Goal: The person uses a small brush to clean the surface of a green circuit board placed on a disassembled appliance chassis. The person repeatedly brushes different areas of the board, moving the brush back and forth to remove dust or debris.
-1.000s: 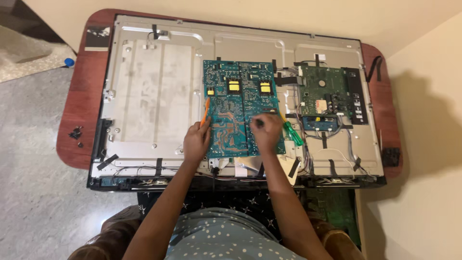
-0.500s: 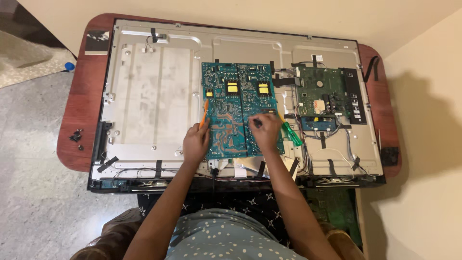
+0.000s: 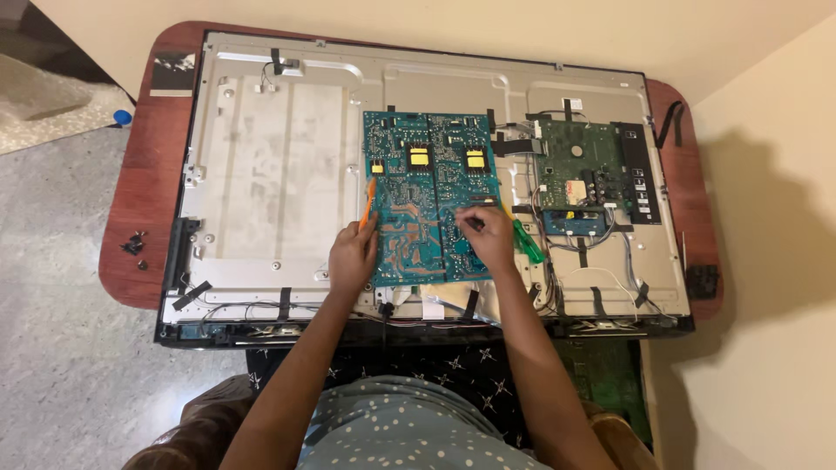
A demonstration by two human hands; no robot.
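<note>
Three yellow rectangular labels [image 3: 419, 157] sit on the upper half of the teal printed circuit board [image 3: 427, 196], which lies on the grey metal back panel of the opened flat television [image 3: 279, 174]. Your left hand [image 3: 352, 258] rests at the board's lower left edge, closed on a slim orange tool [image 3: 368, 202]. Your right hand [image 3: 488, 239] presses on the board's lower right, gripping a green-handled screwdriver [image 3: 525, 241]; its tip is hidden, apparently on the board. The television covers a reddish-brown wooden tabletop [image 3: 144, 200] beside a cream wall [image 3: 766, 174].
</note>
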